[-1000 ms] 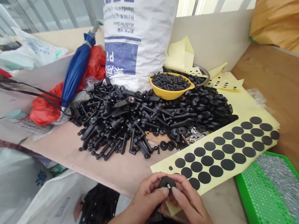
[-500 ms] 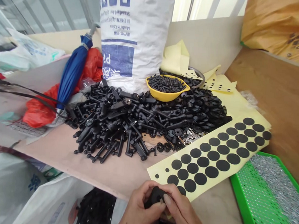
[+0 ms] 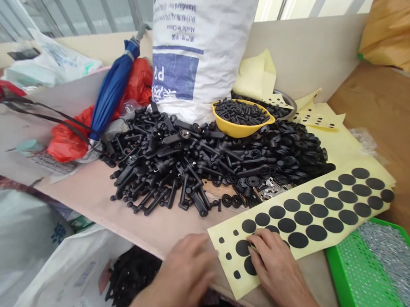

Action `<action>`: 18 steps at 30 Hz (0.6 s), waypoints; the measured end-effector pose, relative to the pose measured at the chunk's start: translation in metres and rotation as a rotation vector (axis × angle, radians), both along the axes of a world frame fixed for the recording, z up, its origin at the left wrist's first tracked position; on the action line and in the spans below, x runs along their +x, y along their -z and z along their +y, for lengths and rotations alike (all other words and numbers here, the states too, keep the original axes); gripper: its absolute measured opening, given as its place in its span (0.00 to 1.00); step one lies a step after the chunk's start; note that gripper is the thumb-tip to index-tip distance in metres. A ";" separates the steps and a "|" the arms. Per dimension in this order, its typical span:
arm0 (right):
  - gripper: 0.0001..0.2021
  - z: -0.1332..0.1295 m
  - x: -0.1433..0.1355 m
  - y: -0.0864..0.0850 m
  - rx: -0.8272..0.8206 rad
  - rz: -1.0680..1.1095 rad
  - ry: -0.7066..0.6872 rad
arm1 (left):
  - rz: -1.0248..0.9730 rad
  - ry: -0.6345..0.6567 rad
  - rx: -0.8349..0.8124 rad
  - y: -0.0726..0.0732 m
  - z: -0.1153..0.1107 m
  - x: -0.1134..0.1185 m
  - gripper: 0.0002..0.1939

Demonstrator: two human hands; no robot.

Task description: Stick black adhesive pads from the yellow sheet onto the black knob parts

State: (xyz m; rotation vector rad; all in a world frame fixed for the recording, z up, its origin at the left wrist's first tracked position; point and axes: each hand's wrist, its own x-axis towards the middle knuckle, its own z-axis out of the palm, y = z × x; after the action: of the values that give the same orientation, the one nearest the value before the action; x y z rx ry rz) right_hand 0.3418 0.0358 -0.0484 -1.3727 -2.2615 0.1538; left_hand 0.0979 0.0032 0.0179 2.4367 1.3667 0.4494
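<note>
My right hand (image 3: 278, 264) is over the near left end of a pale yellow sheet (image 3: 217, 233) of round black stickers. Its thumb and index finger close at the edge of one sticker (image 3: 242, 248), which still lies mostly flat. More round stickers (image 3: 316, 232) run in rows up the sheet, and small black dots sit at its left end. My left hand (image 3: 184, 272) hovers by the table's front edge, left of the sheet. Motion smears its fingers, and whatever it may hold is hidden.
Black plastic handle-like parts (image 3: 162, 169) are heaped mid-table. Behind them stand a yellow bowl (image 3: 239, 129) of small black pieces and a white sack (image 3: 204, 47). A green tray (image 3: 340, 273) of small metal pieces is at right. A blue umbrella (image 3: 114, 83) leans at left.
My hands, earlier together around a round black part, have separated. The right moved onto the sticker sheet; the left moved left. The part is out of sight, and the view has shifted slightly.
</note>
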 end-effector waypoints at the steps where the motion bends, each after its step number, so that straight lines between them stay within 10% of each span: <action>1: 0.09 -0.001 -0.001 0.002 0.007 -0.016 0.005 | -0.002 0.054 0.025 0.004 0.006 0.019 0.13; 6: 0.07 -0.001 0.002 0.005 0.022 -0.004 -0.040 | 0.142 0.161 0.073 0.027 0.024 0.065 0.05; 18: 0.08 0.005 0.004 0.000 -0.054 0.072 -0.047 | 0.182 0.161 0.164 0.036 0.023 0.062 0.09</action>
State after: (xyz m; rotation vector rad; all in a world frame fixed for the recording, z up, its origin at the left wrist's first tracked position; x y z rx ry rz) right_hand 0.3458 0.0406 -0.0480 -1.3205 -2.2458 0.2772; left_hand 0.1594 0.0267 -0.0176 2.7558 1.2311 0.3179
